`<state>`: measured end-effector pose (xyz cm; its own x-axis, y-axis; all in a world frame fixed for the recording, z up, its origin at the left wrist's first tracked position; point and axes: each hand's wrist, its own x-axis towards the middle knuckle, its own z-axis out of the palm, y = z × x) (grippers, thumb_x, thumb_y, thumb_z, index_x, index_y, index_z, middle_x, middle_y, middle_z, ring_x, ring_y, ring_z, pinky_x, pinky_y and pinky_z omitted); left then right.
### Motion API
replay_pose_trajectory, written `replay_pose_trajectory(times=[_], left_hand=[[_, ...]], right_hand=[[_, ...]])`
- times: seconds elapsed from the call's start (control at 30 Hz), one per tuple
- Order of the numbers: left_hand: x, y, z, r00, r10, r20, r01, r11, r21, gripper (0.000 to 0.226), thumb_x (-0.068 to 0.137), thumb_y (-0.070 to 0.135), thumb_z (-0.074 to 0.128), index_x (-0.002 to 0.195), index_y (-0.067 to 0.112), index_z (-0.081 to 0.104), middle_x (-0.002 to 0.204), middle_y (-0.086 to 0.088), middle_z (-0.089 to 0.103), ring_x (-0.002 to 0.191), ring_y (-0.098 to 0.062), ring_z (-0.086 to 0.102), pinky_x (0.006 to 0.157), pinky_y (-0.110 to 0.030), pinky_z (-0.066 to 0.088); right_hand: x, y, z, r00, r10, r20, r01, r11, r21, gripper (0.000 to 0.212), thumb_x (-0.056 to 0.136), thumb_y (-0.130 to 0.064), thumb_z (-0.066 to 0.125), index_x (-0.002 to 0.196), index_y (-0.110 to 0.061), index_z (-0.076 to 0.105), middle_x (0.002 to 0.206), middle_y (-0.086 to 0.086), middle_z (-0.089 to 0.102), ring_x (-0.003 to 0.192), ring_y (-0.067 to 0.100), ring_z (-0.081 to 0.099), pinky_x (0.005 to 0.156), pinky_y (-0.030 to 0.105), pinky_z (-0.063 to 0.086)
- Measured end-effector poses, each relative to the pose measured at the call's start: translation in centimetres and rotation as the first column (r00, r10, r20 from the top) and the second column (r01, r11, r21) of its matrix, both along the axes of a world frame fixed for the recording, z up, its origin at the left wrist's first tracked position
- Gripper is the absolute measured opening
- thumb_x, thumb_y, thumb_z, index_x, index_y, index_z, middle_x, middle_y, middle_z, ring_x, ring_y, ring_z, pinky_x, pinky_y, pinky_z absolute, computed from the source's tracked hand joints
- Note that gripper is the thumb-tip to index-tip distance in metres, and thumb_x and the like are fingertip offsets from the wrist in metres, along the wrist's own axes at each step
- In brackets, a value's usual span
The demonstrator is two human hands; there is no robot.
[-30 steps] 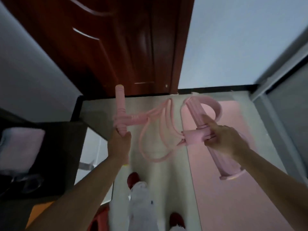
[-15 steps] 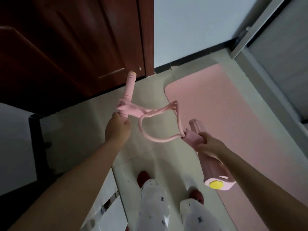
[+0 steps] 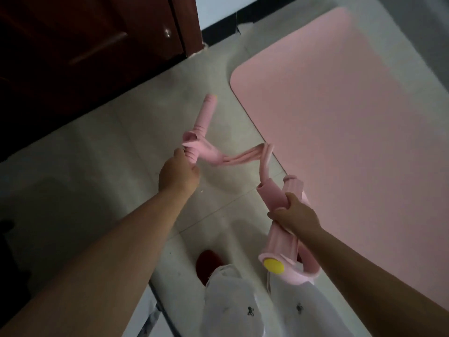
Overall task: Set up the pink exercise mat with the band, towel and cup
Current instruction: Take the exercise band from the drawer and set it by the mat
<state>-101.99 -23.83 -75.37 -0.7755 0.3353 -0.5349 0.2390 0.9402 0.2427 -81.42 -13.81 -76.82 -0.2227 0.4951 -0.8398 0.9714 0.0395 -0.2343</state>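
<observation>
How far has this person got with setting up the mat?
Done: the pink mat lies flat on the floor. In hand: the pink band, held above the floor by the left hand and right hand, not yet on the mat. Left: towel and cup, neither in view.

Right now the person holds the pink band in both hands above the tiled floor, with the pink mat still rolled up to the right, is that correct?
Not quite: the head view shows the pink mat unrolled, flat on the tiled floor. The left hand and right hand do hold the pink band.
</observation>
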Motion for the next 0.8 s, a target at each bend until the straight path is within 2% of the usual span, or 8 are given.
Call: replay_pose_trajectory(times=[0.1, 0.27, 0.33, 0.4, 0.47, 0.57, 0.7, 0.8], left_hand=[[-0.3, 1.2, -6.4, 1.000, 0.006, -0.027, -0.005, 1.000, 0.030, 0.034, 0.092, 0.015, 0.050, 0.121, -0.002, 0.047, 0.122, -0.027, 0.058, 0.112, -0.042, 0.055, 0.085, -0.040, 0.044], [-1.6, 2.9, -16.9, 0.997, -0.035, -0.065, 0.038, 0.998, 0.048, 0.038, 0.091, 0.016, 0.051, 0.124, 0.000, 0.046, 0.124, -0.027, 0.057, 0.111, -0.042, 0.055, 0.085, -0.039, 0.045], [-2.2, 3.6, -20.2, 0.996, -0.060, -0.068, 0.064, 0.995, 0.072, 0.035, 0.091, 0.017, 0.051, 0.121, 0.000, 0.047, 0.121, -0.028, 0.058, 0.108, -0.043, 0.056, 0.082, -0.039, 0.045], [-2.6, 4.2, -23.1, 0.992, -0.106, -0.068, 0.112, 0.990, 0.088, 0.035, 0.091, 0.018, 0.051, 0.121, 0.000, 0.047, 0.120, -0.029, 0.058, 0.107, -0.045, 0.056, 0.080, -0.039, 0.045], [-3.5, 4.8, -25.4, 0.987, -0.133, -0.086, 0.141, 0.985, 0.097, 0.037, 0.092, 0.019, 0.050, 0.124, 0.001, 0.046, 0.120, -0.030, 0.058, 0.106, -0.045, 0.056, 0.081, -0.039, 0.045], [-5.5, 5.9, -28.1, 0.977, -0.181, -0.117, 0.192, 0.977, 0.092, 0.040, 0.093, 0.021, 0.049, 0.129, 0.003, 0.045, 0.123, -0.030, 0.057, 0.108, -0.044, 0.056, 0.084, -0.039, 0.046], [-7.5, 7.3, -30.3, 0.925, -0.330, -0.190, 0.336, 0.942, -0.004, 0.046, 0.094, 0.022, 0.047, 0.137, 0.007, 0.040, 0.128, -0.026, 0.055, 0.112, -0.041, 0.056, 0.088, -0.040, 0.045], [-8.2, 8.3, -31.1, 0.922, -0.296, -0.249, 0.296, 0.954, -0.035, 0.041, 0.096, 0.022, 0.045, 0.134, 0.010, 0.045, 0.129, -0.023, 0.056, 0.115, -0.039, 0.055, 0.091, -0.040, 0.045]], right_hand=[[0.3, 0.0, -6.5, 0.998, 0.057, -0.005, -0.056, 0.997, 0.045, 0.047, 0.079, -0.028, 0.059, 0.123, -0.021, 0.044, 0.092, 0.006, 0.061, 0.080, 0.026, 0.059, 0.072, 0.032, 0.050], [0.3, 0.8, -16.0, 0.984, 0.176, 0.013, -0.177, 0.981, 0.081, 0.046, 0.080, -0.028, 0.057, 0.121, -0.021, 0.040, 0.087, 0.005, 0.059, 0.070, 0.021, 0.058, 0.058, 0.026, 0.048], [-0.1, 0.9, -19.3, 0.969, 0.241, 0.054, -0.245, 0.966, 0.083, 0.048, 0.079, -0.029, 0.058, 0.122, -0.018, 0.038, 0.092, 0.009, 0.061, 0.079, 0.025, 0.063, 0.067, 0.034, 0.055], [-0.8, 0.4, -22.2, 0.933, 0.353, 0.071, -0.357, 0.933, 0.040, 0.053, 0.082, -0.030, 0.057, 0.128, -0.015, 0.035, 0.105, 0.013, 0.063, 0.093, 0.030, 0.063, 0.070, 0.031, 0.051], [-2.3, 0.0, -24.4, 0.854, 0.515, 0.076, -0.517, 0.856, 0.009, 0.050, 0.088, -0.029, 0.053, 0.131, -0.010, 0.039, 0.118, 0.012, 0.061, 0.107, 0.030, 0.060, 0.077, 0.033, 0.049], [-4.6, 0.2, -26.9, 0.702, 0.704, 0.108, -0.710, 0.704, 0.017, 0.032, 0.092, -0.021, 0.048, 0.119, -0.007, 0.057, 0.125, 0.009, 0.060, 0.115, 0.029, 0.058, 0.084, 0.035, 0.050], [-5.1, 1.0, -28.0, 0.435, 0.895, 0.095, -0.868, 0.389, 0.311, 0.030, 0.072, -0.038, 0.070, 0.090, -0.014, 0.072, 0.097, 0.016, 0.067, 0.092, 0.031, 0.061, 0.067, 0.031, 0.035], [-3.0, 1.2, -29.3, 0.404, 0.913, 0.063, -0.902, 0.386, 0.193, 0.044, 0.085, -0.044, 0.054, 0.112, -0.010, 0.060, 0.115, 0.015, 0.062, 0.108, 0.030, 0.056, 0.088, 0.035, 0.038]])
